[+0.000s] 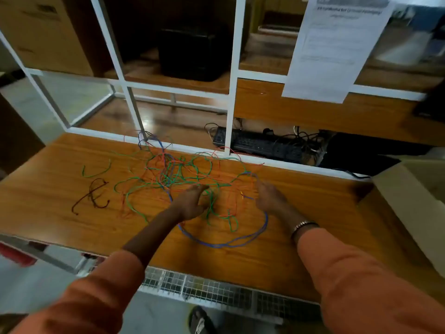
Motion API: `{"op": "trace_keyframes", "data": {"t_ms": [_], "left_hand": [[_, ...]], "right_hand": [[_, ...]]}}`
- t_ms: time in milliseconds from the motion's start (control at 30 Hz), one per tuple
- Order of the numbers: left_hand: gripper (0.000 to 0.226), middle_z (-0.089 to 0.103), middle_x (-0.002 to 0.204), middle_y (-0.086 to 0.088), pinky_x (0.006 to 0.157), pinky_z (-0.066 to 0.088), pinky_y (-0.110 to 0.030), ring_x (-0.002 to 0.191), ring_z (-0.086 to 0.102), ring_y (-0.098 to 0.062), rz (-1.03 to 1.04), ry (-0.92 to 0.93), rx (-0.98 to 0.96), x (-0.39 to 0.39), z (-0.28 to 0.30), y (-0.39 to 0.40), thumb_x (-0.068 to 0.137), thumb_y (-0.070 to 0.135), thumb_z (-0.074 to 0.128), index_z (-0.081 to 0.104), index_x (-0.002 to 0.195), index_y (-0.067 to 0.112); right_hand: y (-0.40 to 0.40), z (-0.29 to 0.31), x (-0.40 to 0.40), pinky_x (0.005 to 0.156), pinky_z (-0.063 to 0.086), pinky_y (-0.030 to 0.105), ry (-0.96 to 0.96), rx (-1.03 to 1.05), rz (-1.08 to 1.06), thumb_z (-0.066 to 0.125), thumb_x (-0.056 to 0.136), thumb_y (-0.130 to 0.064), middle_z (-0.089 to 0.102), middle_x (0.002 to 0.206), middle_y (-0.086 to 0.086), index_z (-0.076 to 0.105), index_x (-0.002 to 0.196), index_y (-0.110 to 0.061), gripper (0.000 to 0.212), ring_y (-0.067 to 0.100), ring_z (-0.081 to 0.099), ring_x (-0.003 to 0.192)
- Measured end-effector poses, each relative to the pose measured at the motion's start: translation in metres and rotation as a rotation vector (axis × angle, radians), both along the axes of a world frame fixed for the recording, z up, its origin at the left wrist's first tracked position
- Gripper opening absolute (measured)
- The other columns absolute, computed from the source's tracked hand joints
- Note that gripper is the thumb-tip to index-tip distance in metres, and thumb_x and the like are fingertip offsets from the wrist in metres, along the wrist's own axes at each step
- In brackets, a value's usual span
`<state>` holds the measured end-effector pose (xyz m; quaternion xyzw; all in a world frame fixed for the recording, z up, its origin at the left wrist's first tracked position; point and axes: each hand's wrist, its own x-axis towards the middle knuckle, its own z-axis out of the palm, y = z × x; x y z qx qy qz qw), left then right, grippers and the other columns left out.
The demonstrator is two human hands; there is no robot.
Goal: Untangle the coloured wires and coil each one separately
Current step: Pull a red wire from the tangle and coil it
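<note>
Orange sleeves reach in over the wooden table (301,249), and both hands are down in the tangle of coloured wires (183,179) at mid-table. Left hand (192,201) spreads relaxed over green strands; right hand (269,196) is blurred, grip unclear. Probably hunting for loose ends. Nothing looks coiled yet, though a brown wire (92,195) lies apart.

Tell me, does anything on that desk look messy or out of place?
Yes. The coloured wires lie in one tangled heap on the wooden table, none coiled. A brown wire and a short green piece lie apart at the left.
</note>
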<state>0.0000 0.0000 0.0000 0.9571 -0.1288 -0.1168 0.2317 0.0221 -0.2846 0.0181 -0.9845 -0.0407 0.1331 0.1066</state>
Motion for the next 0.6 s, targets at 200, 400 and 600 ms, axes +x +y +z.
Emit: {"op": "trace_keyframes", "data": {"t_ms": [200,400,600], "left_hand": [[0.062,0.075,0.123,-0.008,0.090,0.054,-0.038,0.114,0.070,-0.033,0.112,0.120,-0.136,0.024,-0.026,-0.046,0.097,0.048,0.060,0.047,0.151,0.021],[0.084,0.072,0.125,-0.016,0.093,0.054,-0.043,0.117,0.068,-0.038,0.088,0.198,-0.126,0.042,-0.047,-0.067,0.094,0.041,0.068,0.025,0.163,0.019],[0.066,0.076,0.112,-0.018,0.086,0.054,-0.038,0.107,0.072,-0.037,0.150,0.166,-0.199,0.076,-0.042,-0.055,0.082,0.035,0.051,0.054,0.146,0.017]], "right_hand": [[-0.011,-0.044,0.026,0.081,0.057,0.049,-0.036,0.101,-0.122,0.058,0.093,-0.018,0.064,0.126,0.020,0.044,0.146,-0.017,0.055,0.044,0.063,0.108],[-0.008,-0.073,0.062,0.070,0.048,0.037,-0.125,0.277,-0.122,0.053,0.095,-0.018,0.074,0.096,0.018,0.073,0.104,-0.012,0.023,0.041,0.069,0.091],[0.000,0.010,0.088,0.075,0.051,0.041,-0.396,0.342,-0.053,0.061,0.095,-0.013,0.077,0.099,0.014,0.076,0.107,-0.013,0.019,0.037,0.070,0.094]]}}
